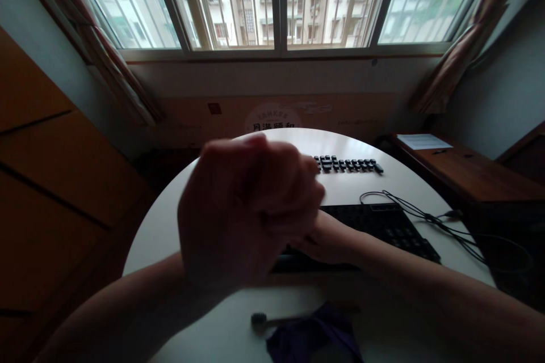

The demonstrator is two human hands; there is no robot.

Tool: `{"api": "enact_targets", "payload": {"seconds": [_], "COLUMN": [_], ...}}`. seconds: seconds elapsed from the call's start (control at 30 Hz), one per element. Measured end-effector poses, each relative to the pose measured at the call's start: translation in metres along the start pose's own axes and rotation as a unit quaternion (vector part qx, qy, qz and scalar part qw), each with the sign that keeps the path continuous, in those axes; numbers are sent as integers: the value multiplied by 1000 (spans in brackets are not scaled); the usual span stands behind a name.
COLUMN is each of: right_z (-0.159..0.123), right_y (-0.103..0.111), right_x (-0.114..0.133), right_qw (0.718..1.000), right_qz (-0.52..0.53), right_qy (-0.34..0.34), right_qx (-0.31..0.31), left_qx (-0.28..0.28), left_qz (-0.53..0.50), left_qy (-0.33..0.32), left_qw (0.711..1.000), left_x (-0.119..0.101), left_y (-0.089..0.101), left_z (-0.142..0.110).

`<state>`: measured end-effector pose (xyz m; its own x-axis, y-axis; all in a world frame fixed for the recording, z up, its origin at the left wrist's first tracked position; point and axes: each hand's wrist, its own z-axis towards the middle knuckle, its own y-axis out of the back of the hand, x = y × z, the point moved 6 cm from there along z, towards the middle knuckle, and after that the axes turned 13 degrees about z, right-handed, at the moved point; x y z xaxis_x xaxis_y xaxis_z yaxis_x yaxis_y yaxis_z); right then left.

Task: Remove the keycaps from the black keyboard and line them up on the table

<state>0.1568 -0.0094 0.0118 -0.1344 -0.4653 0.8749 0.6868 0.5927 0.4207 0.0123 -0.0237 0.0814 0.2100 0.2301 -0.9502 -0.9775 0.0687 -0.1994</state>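
Observation:
My left hand (pixel 251 210) is raised close to the camera, its fingers curled into a fist. Whatever it may hold is hidden. Behind and below it, my right hand (pixel 326 235) reaches in over the black keyboard (pixel 383 221), and the left hand covers its fingers. Dark keys fill part of the keyboard, though the hands block much of it. Beyond lie several loose black keycaps (pixel 349 164) in rows. Nearer me are a purple cloth (pixel 317 334) and a brush with dark bristles (pixel 259 319), its handle running partly behind the cloth.
Everything sits on a round white table (pixel 157 238). A coiled black cable (pixel 438 220) trails over its right edge. To the right stands a wooden desk (pixel 477 173) with a white paper (pixel 423 142). Cabinets (pixel 46 181) are at left, a barred window (pixel 276 5) ahead.

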Motion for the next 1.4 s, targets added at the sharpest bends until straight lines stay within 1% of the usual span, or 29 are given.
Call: {"api": "enact_targets", "payload": {"seconds": [0.07, 0.1, 0.13, 0.17, 0.2, 0.23, 0.3, 0.37, 0.4, 0.43, 0.5, 0.53, 0.6, 0.67, 0.77, 0.87, 0.97, 1.07, 1.2, 1.3, 1.4], "right_z": [0, 0, 0, -1, -1, -2, -4, -6, -7, -7, -6, -5, -4, -4, -4, -5, -8, -7, -6, -5, -4], "right_y": [-1, 1, 2, 3, 3, 4, 8, 13, 15, 15, 13, 14, 21, 32, 52, 73, 89, 96, 99, 98, 96], "right_x": [1, 1, 0, 0, -1, -2, -6, -11, -14, -16, -16, -15, -10, -2, 12, 19, 16, 10, 6, 6, 6], "right_qw": [1000, 999, 998, 997, 997, 996, 991, 981, 975, 972, 973, 973, 972, 971, 971, 966, 956, 952, 951, 954, 959], "right_qz": [-17, -15, -13, -9, -5, 1, 31, 79, 101, 116, 126, 125, 114, 88, 27, -30, -61, -64, -52, -39, -44], "right_qy": [22, 32, 42, 53, 63, 69, 67, 50, 41, 34, 31, 33, 45, 56, 74, 75, 60, 50, 48, 52, 58], "right_qx": [-3, -17, -33, -47, -54, -63, -108, -170, -192, -202, -192, -191, -201, -216, -226, -247, -281, -296, -300, -291, -273], "left_qx": [-27, -33, -35, -40, -49, -63, -97, -93, -74, -56, -11, 18, 78, 130, 183, 226, 252, 270, 266, 261, 278], "left_qz": [-39, -62, -82, -94, -97, -90, -65, -25, 4, 17, 39, 52, 80, 104, 127, 161, 185, 204, 223, 234, 245], "left_qy": [-10, -25, -40, -56, -59, -50, -42, -6, 18, 34, 58, 67, 81, 88, 86, 65, 48, 33, -7, -30, -47], "left_qw": [999, 997, 995, 993, 992, 993, 992, 995, 997, 998, 997, 996, 990, 982, 971, 958, 949, 940, 938, 936, 928], "left_x": [-35, -47, -53, -52, -43, -27, 11, 52, 70, 84, 101, 106, 110, 111, 110, 106, 102, 100, 98, 98, 102], "left_y": [-19, -26, -30, -32, -31, -27, -16, -11, -12, -13, -19, -23, -31, -38, -45, -50, -52, -54, -55, -54, -55], "left_z": [19, 30, 42, 54, 66, 77, 92, 100, 102, 102, 99, 97, 91, 85, 79, 76, 74, 73, 72, 73, 73]}}
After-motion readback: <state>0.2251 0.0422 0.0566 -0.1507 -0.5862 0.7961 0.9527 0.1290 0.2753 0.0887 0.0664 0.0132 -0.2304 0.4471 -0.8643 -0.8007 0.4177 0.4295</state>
